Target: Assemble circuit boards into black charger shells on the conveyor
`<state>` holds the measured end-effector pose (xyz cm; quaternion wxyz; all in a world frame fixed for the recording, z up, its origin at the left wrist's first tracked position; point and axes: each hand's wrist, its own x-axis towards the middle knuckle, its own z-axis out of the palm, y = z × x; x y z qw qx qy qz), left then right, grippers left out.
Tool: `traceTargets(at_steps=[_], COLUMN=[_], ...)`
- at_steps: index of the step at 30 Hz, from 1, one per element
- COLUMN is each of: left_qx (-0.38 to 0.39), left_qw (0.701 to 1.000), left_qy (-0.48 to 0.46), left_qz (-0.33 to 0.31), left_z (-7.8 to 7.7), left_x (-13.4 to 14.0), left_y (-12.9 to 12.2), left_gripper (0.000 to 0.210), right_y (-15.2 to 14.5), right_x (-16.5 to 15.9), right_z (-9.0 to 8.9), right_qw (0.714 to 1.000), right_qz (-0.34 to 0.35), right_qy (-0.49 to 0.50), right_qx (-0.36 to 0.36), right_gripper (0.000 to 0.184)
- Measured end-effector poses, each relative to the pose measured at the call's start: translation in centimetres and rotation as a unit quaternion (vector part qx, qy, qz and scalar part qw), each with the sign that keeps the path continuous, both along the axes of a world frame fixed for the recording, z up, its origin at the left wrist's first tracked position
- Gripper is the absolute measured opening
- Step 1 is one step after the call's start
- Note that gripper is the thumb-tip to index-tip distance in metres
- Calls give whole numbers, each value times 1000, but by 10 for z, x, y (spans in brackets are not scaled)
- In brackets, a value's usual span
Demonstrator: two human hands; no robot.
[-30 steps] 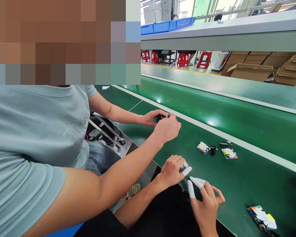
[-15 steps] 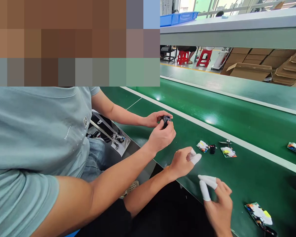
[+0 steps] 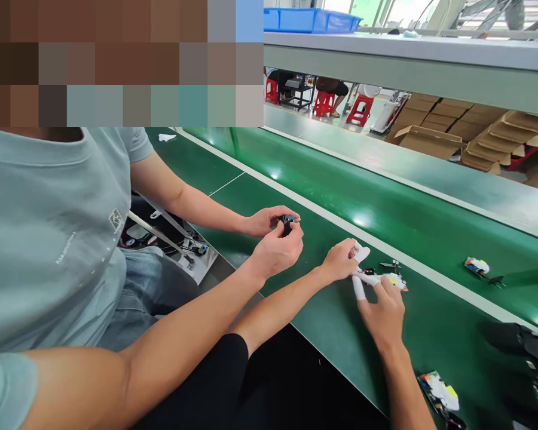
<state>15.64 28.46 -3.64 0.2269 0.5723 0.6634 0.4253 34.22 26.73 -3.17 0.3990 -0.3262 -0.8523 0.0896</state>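
Note:
My left hand (image 3: 339,260), with white finger cots, is closed over a small circuit board (image 3: 353,253), which is mostly hidden by the fingers. Just to its right, my right hand (image 3: 384,313) reaches over the green bench with cotted thumb and index finger a little apart, the index tip close to the board. A small black part (image 3: 368,272) lies behind that index finger. Beyond my right hand's knuckles rests another circuit board (image 3: 397,281) with white and yellow patches, partly covered.
At left, a co-worker's hands (image 3: 275,242) hold a small black device (image 3: 289,224). More boards lie on the green bench, one at the right (image 3: 477,266) and one near the front (image 3: 439,391). Black objects (image 3: 515,340) stand at the right edge. A white strip (image 3: 336,220) crosses the bench.
Both my hands have moved forward over the bench to the boards. My left hand has closed over the nearer board, and my right has come up beside it. The view has shifted right.

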Motion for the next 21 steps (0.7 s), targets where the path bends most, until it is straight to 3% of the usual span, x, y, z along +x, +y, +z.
traceTargets(at_steps=[6,12,21], left_qx=[-2,11,3], left_qw=[995,984,970], left_qy=[74,149,205], left_qz=[-67,-92,-131], left_z=[-5,-2,2], left_x=[2,8,2], left_y=[9,0,-6], left_gripper=[19,27,19], right_y=[-5,-6,-14], right_x=[-4,-7,-8], right_z=[-17,-16,-11], right_qw=[998,998,997], right_qz=[55,57,70], right_qy=[-23,-26,-14], right_qx=[-9,-19,-17], right_gripper=[16,22,20])
